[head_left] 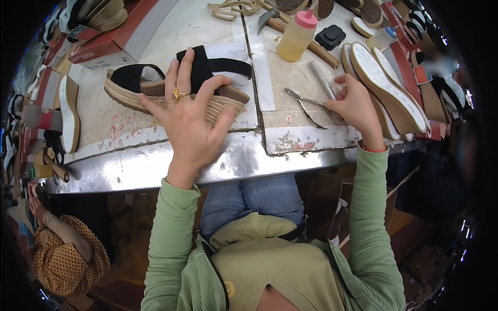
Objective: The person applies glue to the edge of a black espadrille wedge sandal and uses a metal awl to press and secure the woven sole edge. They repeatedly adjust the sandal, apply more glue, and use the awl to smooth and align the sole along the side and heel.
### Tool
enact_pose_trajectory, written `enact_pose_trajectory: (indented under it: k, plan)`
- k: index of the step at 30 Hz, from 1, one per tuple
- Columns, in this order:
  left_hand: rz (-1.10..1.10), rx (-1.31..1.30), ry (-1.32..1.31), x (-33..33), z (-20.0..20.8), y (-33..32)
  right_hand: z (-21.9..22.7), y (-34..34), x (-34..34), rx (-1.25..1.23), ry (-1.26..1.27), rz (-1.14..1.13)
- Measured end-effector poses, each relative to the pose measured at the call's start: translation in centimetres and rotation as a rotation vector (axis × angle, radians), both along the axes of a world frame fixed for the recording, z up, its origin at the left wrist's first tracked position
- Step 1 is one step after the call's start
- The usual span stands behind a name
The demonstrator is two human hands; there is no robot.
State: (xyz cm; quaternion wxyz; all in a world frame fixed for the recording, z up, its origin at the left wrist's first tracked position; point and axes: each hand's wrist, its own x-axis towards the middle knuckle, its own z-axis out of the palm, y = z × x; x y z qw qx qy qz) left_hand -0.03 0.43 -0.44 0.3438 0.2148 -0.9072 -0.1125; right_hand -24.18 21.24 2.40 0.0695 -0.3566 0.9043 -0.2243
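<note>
Plainly spread, the left grip touches a black-strapped, rope-wedged sandal; right grip, I can't tell.

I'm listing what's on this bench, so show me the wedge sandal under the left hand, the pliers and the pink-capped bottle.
Espadrille wedge sandal (201,69): head view, on its black upper.
Pliers (299,98): head view, near the pivot.
Pink-capped bottle (294,44): head view, on its yellowish body.

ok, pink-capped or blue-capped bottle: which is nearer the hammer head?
The pink-capped bottle, with yellowish contents, close beside the hammer head; the blue-capped bottle is farther right.
</note>
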Motion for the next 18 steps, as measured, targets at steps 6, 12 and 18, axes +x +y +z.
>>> enact_pose_trajectory:
  k: [6,12,18]
  plan:
    - [0.001,0.000,-0.011,0.1,-0.2,-0.3,2.9,0.9,4.2,-0.663,-0.508,-0.103]
    - [-0.022,0.012,-0.028,0.1,0.2,-0.4,-1.0,-2.8,9.3,-0.800,-0.476,0.212]
    - [0.023,-0.028,-0.016,-0.3,-0.2,-0.5,-0.4,-3.9,8.5,-0.695,-0.552,0.295]
